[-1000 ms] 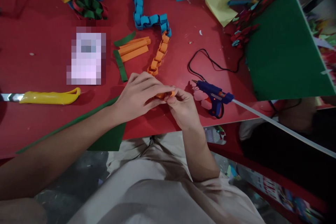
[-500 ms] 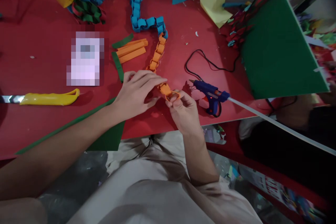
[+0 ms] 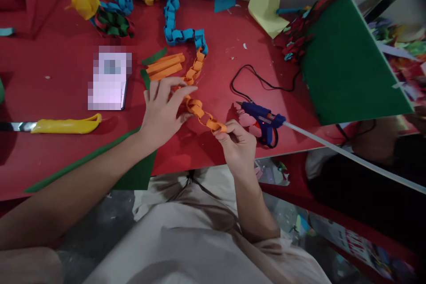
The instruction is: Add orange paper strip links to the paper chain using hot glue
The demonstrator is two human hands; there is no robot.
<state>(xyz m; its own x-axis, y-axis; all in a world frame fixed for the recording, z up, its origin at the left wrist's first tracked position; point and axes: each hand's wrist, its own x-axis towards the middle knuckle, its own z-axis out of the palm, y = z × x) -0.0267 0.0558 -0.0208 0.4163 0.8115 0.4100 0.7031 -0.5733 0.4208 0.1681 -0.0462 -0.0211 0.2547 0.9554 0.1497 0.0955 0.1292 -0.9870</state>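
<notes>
My right hand (image 3: 240, 144) pinches the end link of an orange paper chain (image 3: 211, 123) between thumb and fingertips, near the table's front edge. My left hand (image 3: 163, 108) hovers around the chain's middle, its thumb and fingers apart with orange links passing between them. Part of the chain is hidden behind these fingers. Beyond the left hand, the orange links run up to a blue paper chain (image 3: 179, 36). Orange paper strips (image 3: 166, 67) lie beside the links, along with green strips (image 3: 153, 56). Right of my right hand is a blue glue gun (image 3: 261, 115) with a long glue stick.
A yellow-handled cutter (image 3: 66, 124) and a blurred-out phone-like object (image 3: 109, 80) lie on the left of the red table (image 3: 53, 97). A green board (image 3: 356, 66) stands at right. The glue gun's black cord (image 3: 266, 83) loops behind it. A person's dark clothing (image 3: 359, 173) shows at right.
My hands have moved apart, my left slightly leftward and my right slightly right and down. More orange links now show stretched between them. The view has shifted slightly.
</notes>
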